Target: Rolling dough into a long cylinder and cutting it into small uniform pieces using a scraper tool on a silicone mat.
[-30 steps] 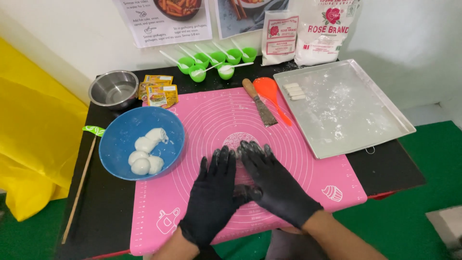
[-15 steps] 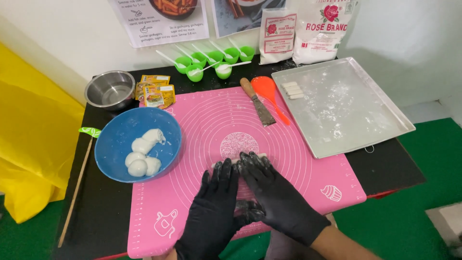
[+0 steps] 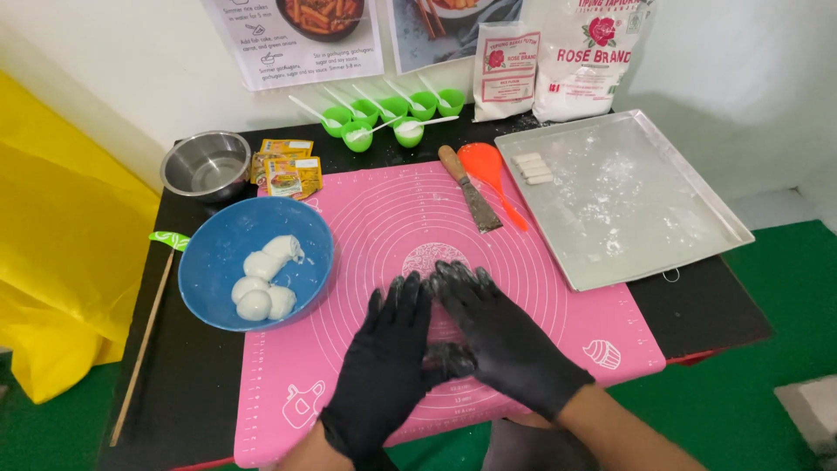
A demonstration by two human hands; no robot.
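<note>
On the pink mat (image 3: 523, 288), both gloved hands (image 3: 436, 340) press flat, side by side.

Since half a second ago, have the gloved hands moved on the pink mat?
Yes. Both hands, left hand and right hand, slid forward, away from the person: their fingertips now overlap the mat's centre circle and hide the dough strip.

Black table (image 3: 706, 305): pink mat (image 3: 392, 218), tray (image 3: 645, 235), blue bowl (image 3: 218, 253).
</note>
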